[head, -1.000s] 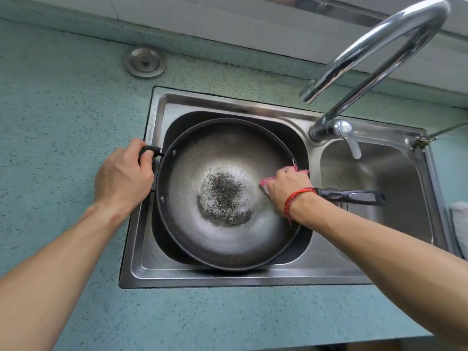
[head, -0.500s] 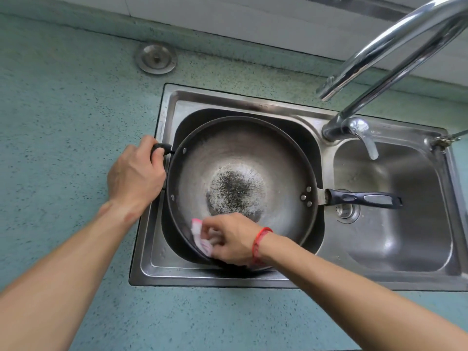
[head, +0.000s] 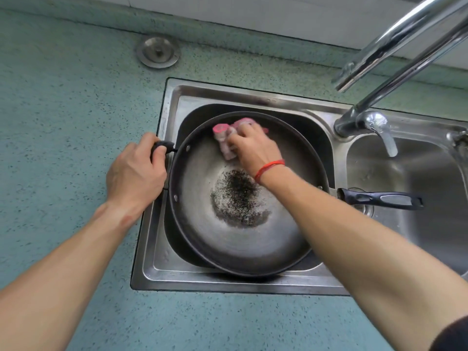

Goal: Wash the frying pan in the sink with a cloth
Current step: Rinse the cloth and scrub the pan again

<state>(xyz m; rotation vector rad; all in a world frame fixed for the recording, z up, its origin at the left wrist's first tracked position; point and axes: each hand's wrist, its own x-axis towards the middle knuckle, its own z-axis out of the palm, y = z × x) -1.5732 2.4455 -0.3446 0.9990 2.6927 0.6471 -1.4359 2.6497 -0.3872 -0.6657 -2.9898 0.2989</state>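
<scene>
Right hand [head: 253,150] is gripping the bunched pink cloth [head: 224,140], fingers curled over it, pressing it against the far inner wall of the frying pan [head: 228,244], upper centre of frame; half a second ago it was at the near rim. Left hand [head: 134,176] is still clasping the short black side handle [head: 163,145]. The round, dull-grey pan is sitting in the left basin of the steel sink [head: 172,102], with a speckled black patch [head: 238,198] at its centre.

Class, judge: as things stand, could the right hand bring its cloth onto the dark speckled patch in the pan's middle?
Probably yes. The right hand grips the cloth inside the pan, just beyond the patch, with only bare pan surface between them.
</scene>
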